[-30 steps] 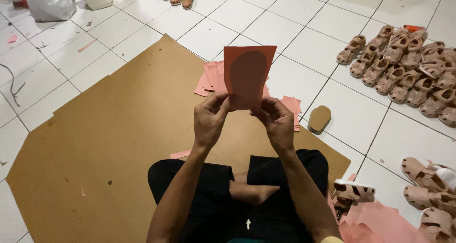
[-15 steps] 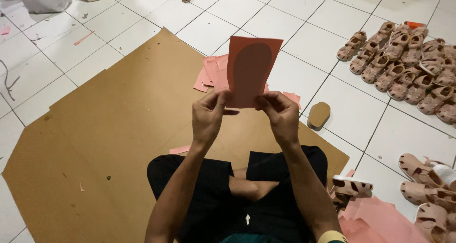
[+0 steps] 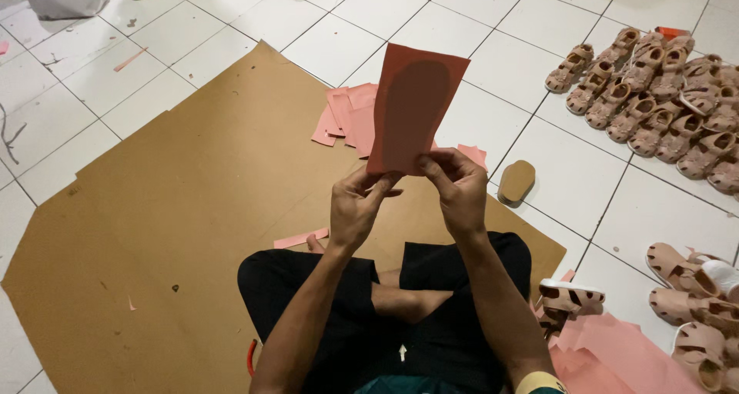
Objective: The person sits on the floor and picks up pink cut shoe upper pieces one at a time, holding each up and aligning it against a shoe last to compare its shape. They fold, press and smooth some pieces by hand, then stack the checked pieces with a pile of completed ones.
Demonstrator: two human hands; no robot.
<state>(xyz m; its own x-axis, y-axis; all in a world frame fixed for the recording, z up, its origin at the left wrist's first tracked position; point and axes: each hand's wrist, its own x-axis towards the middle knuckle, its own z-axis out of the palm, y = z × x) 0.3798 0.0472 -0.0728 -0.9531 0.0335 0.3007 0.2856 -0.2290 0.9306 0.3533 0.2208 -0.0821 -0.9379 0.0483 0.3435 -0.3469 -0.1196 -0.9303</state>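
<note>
Pink sheet [image 3: 416, 105] with a darker sole-shaped patch on it stands upright above both hands, its long axis running up and away from the person, top edge leaning slightly to the right. The left hand [image 3: 356, 207] and right hand [image 3: 459, 190] pinch its bottom edge between thumbs and fingertips, close together. Beneath them lies a big sheet of brown cardboard [image 3: 177, 209] spread over a white tiled floor [image 3: 554, 144]. Just beyond the hands, a loose pile of pink offcuts [image 3: 348, 118] rests on the cardboard. A single tan insole [image 3: 516, 181] lies just right of the right hand, and rows of tan sandals [image 3: 662, 105] sit further right.
</note>
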